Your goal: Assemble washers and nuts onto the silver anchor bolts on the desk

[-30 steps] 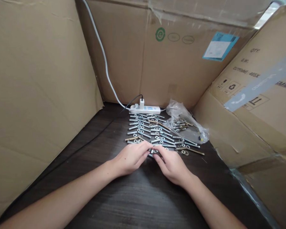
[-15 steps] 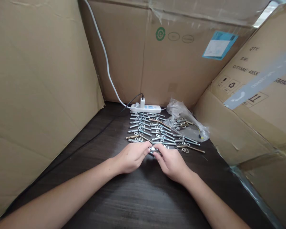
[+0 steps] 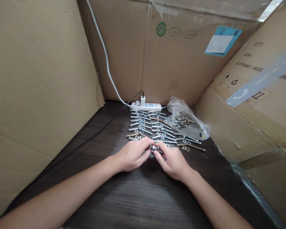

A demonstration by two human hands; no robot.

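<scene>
In the middle of the head view, my left hand (image 3: pixel 133 154) and my right hand (image 3: pixel 173 159) meet just in front of the rows of hardware. Between their fingertips is a small silvery bolt (image 3: pixel 153 148) with its hex end facing me. Fingers and thumbs of both hands are closed about it, and they hide most of its length. Beyond the fingers lie several loose metal sleeves (image 3: pixel 133 129), bolts (image 3: pixel 168 142) and washers (image 3: pixel 162 137), set out in rows. Most are silvery, a few brassy.
Behind the rows stands a white power strip (image 3: pixel 154 107) with a plugged-in charger (image 3: pixel 143 101). A clear plastic bag (image 3: pixel 181 108) holding more metal parts lies at the right. A black cable (image 3: pixel 92 137) crosses the dark tabletop (image 3: pixel 138 197). Cardboard boxes (image 3: pixel 124 63) wall three sides.
The fingers of both hands have shifted slightly around the bolt, and the left thumb sits a little further from its fingers. The view has tilted slightly; the laid-out parts look the same.
</scene>
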